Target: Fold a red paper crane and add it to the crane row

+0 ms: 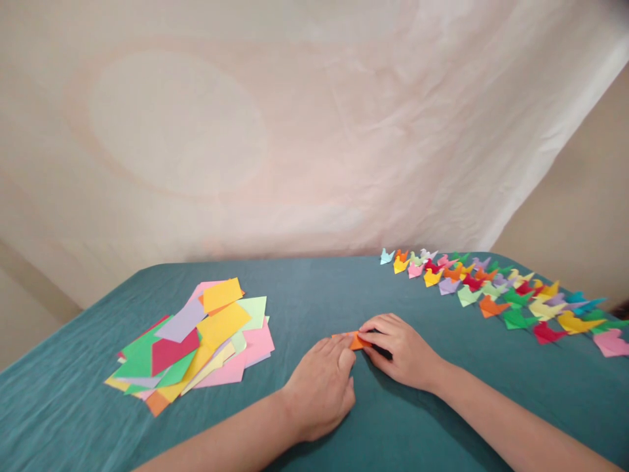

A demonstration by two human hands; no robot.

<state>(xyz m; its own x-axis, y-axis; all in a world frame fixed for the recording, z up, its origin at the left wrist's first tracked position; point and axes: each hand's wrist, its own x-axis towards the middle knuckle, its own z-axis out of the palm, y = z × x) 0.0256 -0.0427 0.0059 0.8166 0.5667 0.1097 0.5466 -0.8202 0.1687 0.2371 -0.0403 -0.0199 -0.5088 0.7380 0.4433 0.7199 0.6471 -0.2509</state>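
Observation:
A small folded orange paper [354,339] lies on the teal tablecloth [304,295] between my hands. My left hand [322,387] rests palm down with its fingers pressing the paper's left end. My right hand [400,351] curls over the paper's right end, fingertips pinched on it. Most of the orange paper is hidden under my fingers.
A loose pile of coloured paper squares [196,337] lies at the left. Several folded paper birds [496,292] in many colours stand in rows at the back right. A pale cloth backdrop [295,131] hangs behind the table.

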